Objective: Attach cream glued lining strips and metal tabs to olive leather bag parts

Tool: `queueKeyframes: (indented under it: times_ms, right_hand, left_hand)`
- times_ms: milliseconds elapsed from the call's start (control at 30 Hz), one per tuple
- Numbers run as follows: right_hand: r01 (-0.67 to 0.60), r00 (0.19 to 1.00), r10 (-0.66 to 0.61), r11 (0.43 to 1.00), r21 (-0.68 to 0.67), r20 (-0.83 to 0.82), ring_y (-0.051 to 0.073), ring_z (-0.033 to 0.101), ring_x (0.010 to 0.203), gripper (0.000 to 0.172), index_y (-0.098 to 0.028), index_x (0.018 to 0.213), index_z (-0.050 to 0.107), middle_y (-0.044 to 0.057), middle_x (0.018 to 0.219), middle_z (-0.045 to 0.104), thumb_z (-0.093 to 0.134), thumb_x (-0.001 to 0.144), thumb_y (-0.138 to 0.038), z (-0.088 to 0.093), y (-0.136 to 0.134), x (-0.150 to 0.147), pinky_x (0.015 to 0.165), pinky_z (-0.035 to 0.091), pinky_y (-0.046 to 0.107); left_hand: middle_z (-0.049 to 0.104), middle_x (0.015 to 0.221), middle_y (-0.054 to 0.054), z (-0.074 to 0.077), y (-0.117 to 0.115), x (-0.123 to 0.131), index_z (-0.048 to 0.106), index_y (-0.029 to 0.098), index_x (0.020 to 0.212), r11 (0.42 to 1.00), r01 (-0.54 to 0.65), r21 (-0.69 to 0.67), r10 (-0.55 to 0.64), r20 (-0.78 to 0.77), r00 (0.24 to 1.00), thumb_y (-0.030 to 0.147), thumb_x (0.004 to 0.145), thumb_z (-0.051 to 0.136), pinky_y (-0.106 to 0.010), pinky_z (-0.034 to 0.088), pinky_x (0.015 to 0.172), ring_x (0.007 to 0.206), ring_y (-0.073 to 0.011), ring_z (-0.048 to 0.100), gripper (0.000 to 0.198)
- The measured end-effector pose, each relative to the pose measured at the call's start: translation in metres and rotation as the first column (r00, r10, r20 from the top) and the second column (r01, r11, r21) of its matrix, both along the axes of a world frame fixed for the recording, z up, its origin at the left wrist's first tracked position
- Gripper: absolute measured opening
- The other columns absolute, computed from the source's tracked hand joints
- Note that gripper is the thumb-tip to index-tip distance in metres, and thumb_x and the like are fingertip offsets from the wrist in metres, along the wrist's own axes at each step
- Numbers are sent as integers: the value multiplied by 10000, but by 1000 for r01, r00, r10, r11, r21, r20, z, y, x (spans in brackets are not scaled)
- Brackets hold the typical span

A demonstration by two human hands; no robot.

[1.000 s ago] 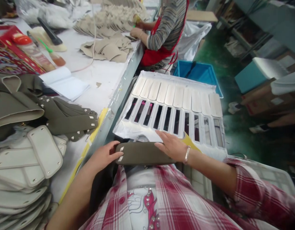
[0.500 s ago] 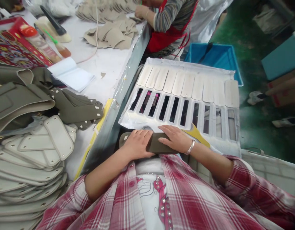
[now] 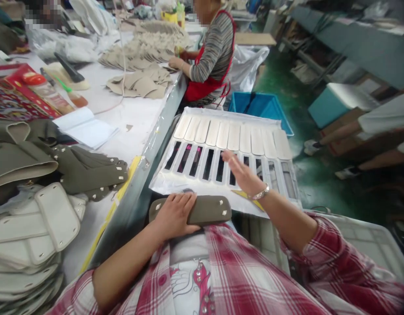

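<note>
My left hand (image 3: 175, 215) lies across an olive-green, round-ended panel (image 3: 210, 210) with metal fittings at its ends. Its fingers lie over the far side and its thumb is along the near side, gripping the panel close to my body. My right hand (image 3: 242, 174) is lifted off the panel, fingers stretched out and nothing in them. Below it is a white slotted frame (image 3: 192, 183) whose far row carries pale oblong strips (image 3: 234, 138). A small yellow piece (image 3: 249, 200) on the frame's near edge is partly hidden by my right wrist.
On the left table are stacked pale panels (image 3: 21, 262), olive pieces (image 3: 90, 168), an open notebook (image 3: 85, 127) and a glue brush bottle (image 3: 75, 97). Beige cut pieces (image 3: 143, 83) lie farther back, beside a co-worker (image 3: 210, 57). A blue bin (image 3: 259, 107) stands behind the frame.
My right hand has left the panel and risen over the slotted frame, uncovering the panel's right end and fittings. My left hand stays on the panel. The view has tilted up.
</note>
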State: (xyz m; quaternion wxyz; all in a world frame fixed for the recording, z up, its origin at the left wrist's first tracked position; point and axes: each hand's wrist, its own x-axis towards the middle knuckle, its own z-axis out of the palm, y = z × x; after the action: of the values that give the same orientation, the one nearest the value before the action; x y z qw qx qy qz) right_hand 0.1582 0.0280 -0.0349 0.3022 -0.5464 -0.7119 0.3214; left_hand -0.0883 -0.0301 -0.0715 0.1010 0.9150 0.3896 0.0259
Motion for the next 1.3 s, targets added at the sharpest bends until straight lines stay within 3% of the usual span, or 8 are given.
queueKeyframes:
  times_ms: [100, 200, 333, 467, 567, 667, 967, 1300]
  right_hand:
    - [143, 962, -188, 965, 221, 196, 260, 215, 1344, 631, -150, 1418, 217, 123, 1441, 301, 216, 915, -531, -6, -5, -20, 1100, 149, 478]
    - [-17, 929, -19, 995, 94, 370, 291, 255, 1324, 624, -121, 1375, 329, 161, 1394, 374, 363, 889, -510, -35, -22, -51, 1101, 89, 501]
    - [-57, 985, 88, 977, -206, 147, 264, 370, 1270, 610, -113, 1329, 400, 161, 1344, 445, 350, 888, -531, -50, -13, -49, 1079, 219, 450]
    - [80, 996, -91, 949, -305, -21, 188, 511, 1154, 643, -127, 1339, 360, 136, 1275, 522, 30, 929, -496, -34, 2, -4, 988, 382, 372]
    - [117, 967, -194, 915, -387, -164, 218, 508, 1153, 598, -118, 1304, 394, 151, 1290, 504, 330, 884, -539, -37, -17, 21, 984, 388, 389]
    - [-12, 986, -69, 882, -471, -153, 241, 515, 1131, 658, -123, 1284, 417, 147, 1286, 504, 613, 743, -442, -52, -49, 27, 969, 398, 395]
    - [-200, 978, 201, 833, -516, -54, 207, 559, 989, 499, -155, 1204, 490, 69, 1089, 612, 552, 783, -417, -53, -59, 28, 889, 412, 325]
    - [-241, 971, 209, 853, -464, -119, 204, 584, 835, 438, -139, 1038, 576, 54, 923, 653, 562, 755, -474, -66, -56, 32, 795, 461, 351]
  left_hand:
    - [368, 1386, -168, -5, -2, 2, 266, 100, 1377, 999, -5, 51, 6, -17, 1000, 650, 681, 542, -484, 124, 1075, 1258, -311, 325, 929]
    - [319, 1415, -195, -9, -5, 6, 283, 65, 1367, 995, -35, 96, 38, -33, 999, 690, 684, 497, -510, 23, 1093, 1312, -313, 253, 950]
    - [281, 1438, -188, -10, -8, 1, 252, 66, 1383, 994, -28, 107, 34, -55, 998, 713, 665, 489, -513, 3, 1095, 1331, -311, 225, 996]
    - [254, 1457, -159, -5, -8, -27, 165, 104, 1416, 993, -34, 116, 43, -72, 996, 737, 676, 454, -500, 50, 1092, 1337, -306, 219, 1016]
    - [280, 1445, -163, -4, -5, -47, 165, 101, 1414, 991, -54, 123, 66, -92, 994, 734, 690, 445, -462, 143, 1080, 1322, -301, 251, 1002]
    - [351, 1405, -158, -7, -2, -50, 225, 103, 1395, 994, -41, 103, 54, -127, 990, 699, 692, 485, -442, 232, 1043, 1270, -302, 326, 957]
    - [475, 1271, -197, 3, -7, -16, 375, 57, 1306, 992, -61, 112, 85, -224, 971, 644, 732, 488, -556, 66, 1072, 1176, -324, 409, 828]
    - [285, 1433, -177, -11, -12, 86, 251, 112, 1395, 993, 66, 99, -55, -113, 992, 725, 755, 365, -538, 89, 1070, 1279, -322, 289, 893]
